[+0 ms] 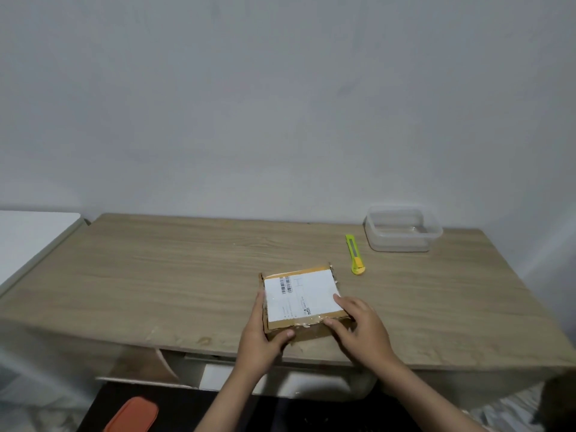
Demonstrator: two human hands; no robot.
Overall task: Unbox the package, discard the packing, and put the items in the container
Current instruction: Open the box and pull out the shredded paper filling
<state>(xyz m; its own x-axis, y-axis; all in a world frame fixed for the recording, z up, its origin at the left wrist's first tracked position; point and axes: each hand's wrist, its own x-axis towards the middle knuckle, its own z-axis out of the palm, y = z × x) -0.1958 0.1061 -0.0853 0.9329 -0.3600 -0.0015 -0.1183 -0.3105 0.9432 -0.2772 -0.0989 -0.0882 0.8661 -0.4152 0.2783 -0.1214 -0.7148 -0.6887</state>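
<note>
A small cardboard package (300,296) with a white shipping label and clear tape lies closed near the front edge of the wooden table (156,269). My left hand (263,333) grips its left front corner, fingers along the side and thumb on the front face. My right hand (361,325) rests on the package's right front corner, fingers spread over the top edge. A clear plastic container (402,229), with nothing in it, stands at the back right of the table.
A green and yellow utility knife (355,254) lies between the package and the container. A white surface (28,235) adjoins the table's left side. An orange lid-like object (132,416) lies below the table's front edge.
</note>
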